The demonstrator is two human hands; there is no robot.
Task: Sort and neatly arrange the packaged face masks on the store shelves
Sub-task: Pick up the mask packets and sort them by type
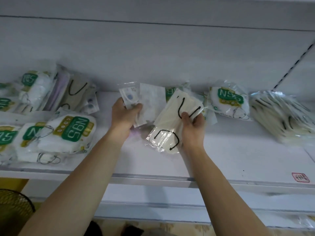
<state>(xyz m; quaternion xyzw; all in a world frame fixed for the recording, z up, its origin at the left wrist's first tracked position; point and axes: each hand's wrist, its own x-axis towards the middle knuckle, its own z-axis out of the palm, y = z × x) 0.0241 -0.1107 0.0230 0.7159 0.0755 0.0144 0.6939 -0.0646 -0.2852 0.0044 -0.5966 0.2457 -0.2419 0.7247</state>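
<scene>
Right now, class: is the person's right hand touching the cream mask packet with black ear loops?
Touching. The head view shows the right hand pinching the cream mask packet near its upper edge, thumb on its front and fingers curled behind.

Cream mask pkts (172,120), tilted, above shelf (238,150)

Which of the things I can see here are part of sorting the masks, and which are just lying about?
Part of the job:
- cream masks with black loops, held by the right hand
- small clear packets, held by the left hand
- N95 packs on the shelf
- stack of cream masks at far right

Just lying about:
- black fan
- pink label on the shelf edge
</scene>
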